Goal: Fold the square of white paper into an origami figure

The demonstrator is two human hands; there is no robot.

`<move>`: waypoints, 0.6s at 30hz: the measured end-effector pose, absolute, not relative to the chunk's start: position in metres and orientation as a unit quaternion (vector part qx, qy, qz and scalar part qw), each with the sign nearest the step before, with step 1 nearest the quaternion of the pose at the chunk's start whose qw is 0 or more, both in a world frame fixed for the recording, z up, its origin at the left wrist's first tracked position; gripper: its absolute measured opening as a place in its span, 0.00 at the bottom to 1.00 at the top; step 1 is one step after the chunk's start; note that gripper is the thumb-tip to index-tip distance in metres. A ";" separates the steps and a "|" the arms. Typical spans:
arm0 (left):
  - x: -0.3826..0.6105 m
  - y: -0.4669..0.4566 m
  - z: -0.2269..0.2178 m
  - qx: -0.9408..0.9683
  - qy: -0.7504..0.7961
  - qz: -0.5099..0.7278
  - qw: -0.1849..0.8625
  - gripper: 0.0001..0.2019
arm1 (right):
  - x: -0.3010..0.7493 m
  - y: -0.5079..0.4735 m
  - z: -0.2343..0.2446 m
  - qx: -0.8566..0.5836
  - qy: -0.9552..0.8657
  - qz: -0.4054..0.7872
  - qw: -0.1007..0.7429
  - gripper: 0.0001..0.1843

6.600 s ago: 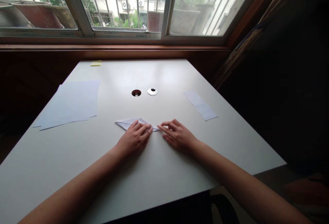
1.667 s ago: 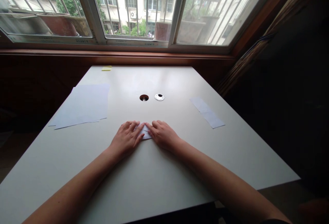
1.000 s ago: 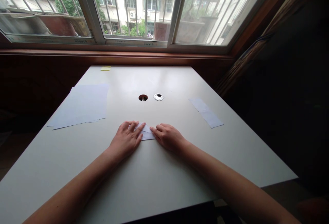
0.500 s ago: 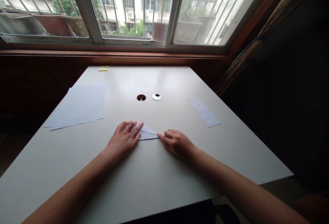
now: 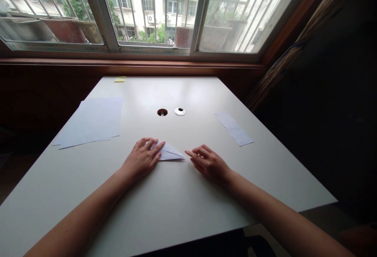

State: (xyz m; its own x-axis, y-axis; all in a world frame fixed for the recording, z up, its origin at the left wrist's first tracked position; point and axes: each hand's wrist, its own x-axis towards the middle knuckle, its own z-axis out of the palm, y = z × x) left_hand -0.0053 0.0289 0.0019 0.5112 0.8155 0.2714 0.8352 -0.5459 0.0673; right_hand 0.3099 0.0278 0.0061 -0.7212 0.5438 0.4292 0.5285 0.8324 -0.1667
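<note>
The right hand, fingers parted, has come off the paper to just beside its right tip. The left hand, fingers spread, still presses the paper.

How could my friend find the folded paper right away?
Find the white table below the window. Around its middle, the left grip rests on the folded paper. Unlike the big sheets on the left and narrow strip on the right, it tapers to a sharp point.
</note>
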 end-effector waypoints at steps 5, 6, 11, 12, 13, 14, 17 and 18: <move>-0.011 0.038 0.000 -0.897 -0.419 -0.145 -0.002 0.22 | 0.283 0.036 0.014 -0.194 -0.953 0.032 0.233 0.23; -0.013 0.039 0.000 -0.899 -0.411 -0.149 -0.014 0.22 | 0.276 0.038 0.014 -0.177 -0.957 0.030 0.230 0.22; -0.026 0.045 0.001 -0.900 -0.372 -0.210 -0.087 0.19 | 0.247 0.046 0.011 -0.127 -0.975 0.012 0.182 0.21; -0.029 0.045 0.002 -0.897 -0.366 -0.227 -0.101 0.19 | 0.244 0.047 0.011 -0.125 -0.977 0.006 0.173 0.21; -0.033 0.045 0.004 -0.893 -0.362 -0.243 -0.115 0.18 | 0.242 0.048 0.012 -0.125 -0.978 0.000 0.165 0.21; -0.035 0.045 0.006 -0.889 -0.358 -0.256 -0.128 0.18 | 0.240 0.048 0.013 -0.123 -0.979 -0.005 0.160 0.22; -0.040 0.044 0.011 -0.889 -0.331 -0.267 -0.167 0.16 | 0.239 0.048 0.017 -0.122 -0.981 -0.010 0.150 0.22; -0.041 0.043 0.012 -0.891 -0.325 -0.262 -0.177 0.15 | 0.239 0.048 0.018 -0.123 -0.982 -0.011 0.146 0.22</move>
State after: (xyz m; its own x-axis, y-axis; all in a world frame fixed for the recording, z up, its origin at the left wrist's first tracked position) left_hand -0.0410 0.0434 0.0121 0.6513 0.6726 0.3513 0.4875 -0.7257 0.4855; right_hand 0.2391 0.0478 0.0183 -0.9271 0.2373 0.2901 0.2439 0.9697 -0.0139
